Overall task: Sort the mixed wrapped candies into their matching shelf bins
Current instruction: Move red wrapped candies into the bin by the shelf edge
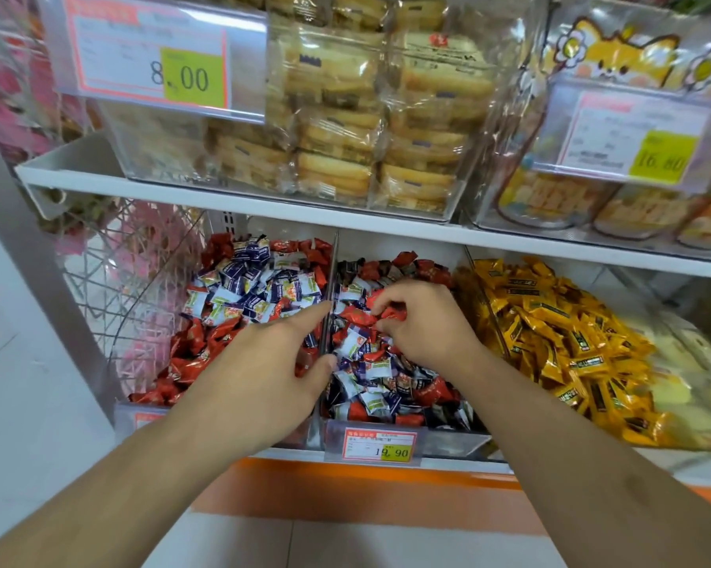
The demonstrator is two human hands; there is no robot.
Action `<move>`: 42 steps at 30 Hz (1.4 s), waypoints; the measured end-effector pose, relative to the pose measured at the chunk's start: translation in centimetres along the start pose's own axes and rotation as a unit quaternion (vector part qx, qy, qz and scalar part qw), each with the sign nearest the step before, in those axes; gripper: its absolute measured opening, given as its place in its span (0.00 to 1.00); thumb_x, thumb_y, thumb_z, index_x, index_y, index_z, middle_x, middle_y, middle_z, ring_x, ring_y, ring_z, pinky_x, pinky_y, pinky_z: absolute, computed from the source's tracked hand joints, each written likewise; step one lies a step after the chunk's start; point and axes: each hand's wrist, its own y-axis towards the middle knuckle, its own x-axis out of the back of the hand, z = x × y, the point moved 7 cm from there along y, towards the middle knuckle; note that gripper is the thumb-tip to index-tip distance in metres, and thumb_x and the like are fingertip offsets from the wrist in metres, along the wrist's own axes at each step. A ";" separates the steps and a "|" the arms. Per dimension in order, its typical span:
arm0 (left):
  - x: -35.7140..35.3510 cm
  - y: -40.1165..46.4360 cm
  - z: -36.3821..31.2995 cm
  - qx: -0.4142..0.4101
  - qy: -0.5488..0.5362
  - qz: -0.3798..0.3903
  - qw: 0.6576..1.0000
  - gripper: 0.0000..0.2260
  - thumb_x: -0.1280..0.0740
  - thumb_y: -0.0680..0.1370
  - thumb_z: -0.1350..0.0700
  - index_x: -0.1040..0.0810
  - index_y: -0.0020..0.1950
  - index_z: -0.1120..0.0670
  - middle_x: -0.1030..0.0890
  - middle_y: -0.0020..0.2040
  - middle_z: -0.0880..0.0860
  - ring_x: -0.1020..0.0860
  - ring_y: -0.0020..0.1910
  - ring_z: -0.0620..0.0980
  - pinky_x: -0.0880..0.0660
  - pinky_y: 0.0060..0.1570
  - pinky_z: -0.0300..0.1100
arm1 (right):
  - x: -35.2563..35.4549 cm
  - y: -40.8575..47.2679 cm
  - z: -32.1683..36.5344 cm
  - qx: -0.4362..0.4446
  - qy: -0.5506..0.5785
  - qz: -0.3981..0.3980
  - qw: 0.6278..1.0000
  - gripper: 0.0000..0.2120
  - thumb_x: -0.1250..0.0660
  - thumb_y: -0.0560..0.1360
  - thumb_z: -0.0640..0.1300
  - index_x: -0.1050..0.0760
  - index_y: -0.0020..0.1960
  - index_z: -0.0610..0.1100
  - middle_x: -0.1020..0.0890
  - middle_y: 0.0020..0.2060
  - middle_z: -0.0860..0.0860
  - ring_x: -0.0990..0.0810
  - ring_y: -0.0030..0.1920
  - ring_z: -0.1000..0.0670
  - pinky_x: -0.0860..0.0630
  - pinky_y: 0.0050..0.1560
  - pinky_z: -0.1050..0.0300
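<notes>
Two clear shelf bins hold mixed wrapped candies. The left bin has red candies with a heap of blue-and-white candies on top. The middle bin mixes red, blue-and-white and dark wrappers. A clear divider stands between them. My right hand is over the middle bin, its fingers curled and pinching a red candy. My left hand lies at the divider with fingers stretched out, forefinger pointing at it, thumb touching its lower part; it holds nothing.
A bin of yellow candies sits to the right. Above, a white shelf carries clear boxes of packed biscuits with price tags. A price tag hangs on the middle bin. A pink wire basket stands at left.
</notes>
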 end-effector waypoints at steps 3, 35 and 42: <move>0.0 0.3 0.2 0.000 0.000 -0.001 1.000 0.29 0.35 0.82 0.44 0.42 0.80 0.37 0.19 0.34 0.46 0.24 0.30 0.40 0.31 0.28 0.33 | 1.7 -0.6 -0.1 -0.008 0.022 -0.049 0.998 0.06 0.23 0.77 0.40 0.13 0.45 0.51 0.15 0.49 0.60 0.20 0.51 0.62 0.24 0.57 0.70; 5.1 -0.2 4.6 0.080 -0.257 -0.069 0.961 0.13 0.32 0.82 0.49 0.23 0.67 0.42 0.16 0.53 0.41 0.15 0.47 0.46 0.18 0.52 0.50 | 1.1 -2.7 10.5 -0.016 0.443 -0.004 0.897 0.08 0.26 0.77 0.33 0.12 0.47 0.45 0.12 0.51 0.49 0.12 0.46 0.47 0.14 0.47 0.46; 4.1 -0.1 2.8 0.124 -0.443 -0.030 0.887 0.06 0.31 0.82 0.60 0.18 0.56 0.60 0.14 0.51 0.60 0.13 0.47 0.55 0.16 0.50 0.50 | 1.9 -3.8 9.7 -0.021 0.389 -0.021 0.921 0.08 0.25 0.77 0.35 0.12 0.46 0.47 0.12 0.49 0.54 0.12 0.44 0.49 0.14 0.48 0.44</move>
